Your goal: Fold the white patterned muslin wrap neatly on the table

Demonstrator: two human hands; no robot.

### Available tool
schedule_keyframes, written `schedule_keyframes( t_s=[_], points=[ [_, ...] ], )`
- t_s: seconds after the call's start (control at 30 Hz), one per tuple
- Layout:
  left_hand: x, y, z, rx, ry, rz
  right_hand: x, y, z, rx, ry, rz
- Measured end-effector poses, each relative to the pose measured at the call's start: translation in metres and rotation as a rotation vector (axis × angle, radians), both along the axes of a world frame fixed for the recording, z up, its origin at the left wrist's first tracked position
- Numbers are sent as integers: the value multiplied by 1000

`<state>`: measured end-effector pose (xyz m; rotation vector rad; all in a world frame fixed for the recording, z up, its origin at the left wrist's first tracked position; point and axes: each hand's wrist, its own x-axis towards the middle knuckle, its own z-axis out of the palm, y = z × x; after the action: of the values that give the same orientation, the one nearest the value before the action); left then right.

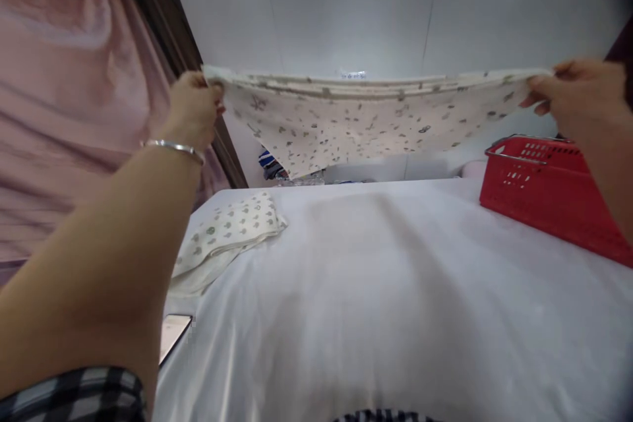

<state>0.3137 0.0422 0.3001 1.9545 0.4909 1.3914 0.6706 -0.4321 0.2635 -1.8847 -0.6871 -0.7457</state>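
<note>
A pale cloth (pixel 366 120) with a small scattered print hangs in the air, stretched wide between my two hands. My left hand (pixel 194 105) is closed on its upper left corner. At the opposite upper corner my right hand (pixel 568 89) pinches the edge between thumb and fingers. Several layers run along the top edge, which sags slightly in the middle. Below and left of it, a folded white cloth (pixel 237 227) with a grey-green print lies on the white-covered table (pixel 346 277), apart from both hands.
A red plastic basket (pixel 554 194) with a metal handle stands at the table's right, beneath my right arm. A phone or tablet (pixel 173 336) lies at the left edge, partly behind my left arm. Pink curtain (pixel 74 79) hangs at left. Dark folded fabric (pixel 271 165) shows beyond the table.
</note>
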Motion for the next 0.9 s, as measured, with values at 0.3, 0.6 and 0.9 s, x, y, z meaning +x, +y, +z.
schedule_keyframes(
  t_s=[0.3,0.6,0.9],
  points=[
    [-73,-32,-248,-228,536,-107,-43,-66,-228,-290,248,176],
    [-137,-81,-324,-183,657,-107,-107,-122,-320,-412,454,86],
    [-161,-99,-351,-135,787,-75,-132,-147,-349,-622,307,118]
  ],
)
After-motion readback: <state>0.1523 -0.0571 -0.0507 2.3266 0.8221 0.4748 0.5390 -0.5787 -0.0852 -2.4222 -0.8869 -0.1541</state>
